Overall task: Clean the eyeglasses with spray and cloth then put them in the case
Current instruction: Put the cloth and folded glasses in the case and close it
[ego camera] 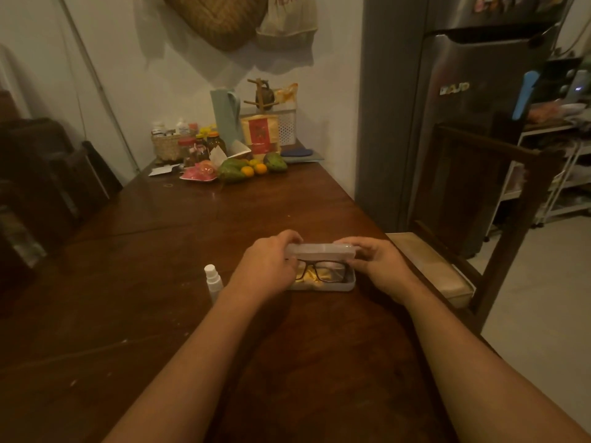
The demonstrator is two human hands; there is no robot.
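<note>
Wooden table (160,282): both hands, left hand (267,270) and right hand (379,266), pinch case lid (321,251).

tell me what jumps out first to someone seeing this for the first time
The eye lands on the two hands at the table's middle: the left hand and right hand grip the lid of a translucent glasses case, half open over black-framed eyeglasses and a yellow cloth. A small white spray bottle stands just left of them. At the far end sits a cluster of jars, green mangoes and small oranges.

Dim room, dark wooden table (179,238), wooden chair (479,199), steel fridge (473,100), pale wall (121,43)
</note>
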